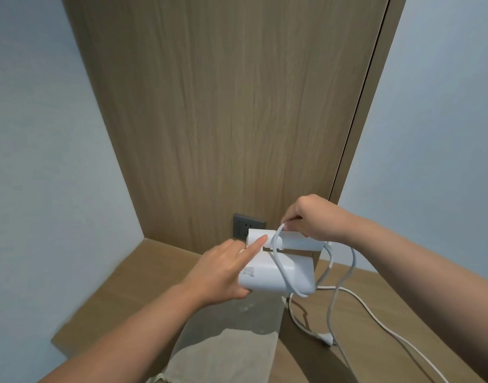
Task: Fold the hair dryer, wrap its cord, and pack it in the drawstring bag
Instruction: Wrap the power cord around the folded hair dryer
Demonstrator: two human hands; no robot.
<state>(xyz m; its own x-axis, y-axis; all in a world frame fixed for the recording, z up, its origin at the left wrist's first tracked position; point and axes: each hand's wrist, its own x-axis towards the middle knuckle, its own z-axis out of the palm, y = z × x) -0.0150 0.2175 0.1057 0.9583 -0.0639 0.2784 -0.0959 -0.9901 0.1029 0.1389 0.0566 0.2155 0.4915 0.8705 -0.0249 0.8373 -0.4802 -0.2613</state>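
A white folded hair dryer is held above the wooden desk. My left hand grips its left side, index finger stretched across the top. My right hand pinches the white cord and holds it against the folded handle. One turn of cord lies over the dryer's body. The remaining cord hangs off to the right and loops down to the plug on the desk. A beige drawstring bag lies flat under my hands, near the front edge.
A dark wall socket sits low on the wooden back panel, just behind the dryer. Another white cable trails across the wooden desk to the lower right. Pale blue walls flank both sides.
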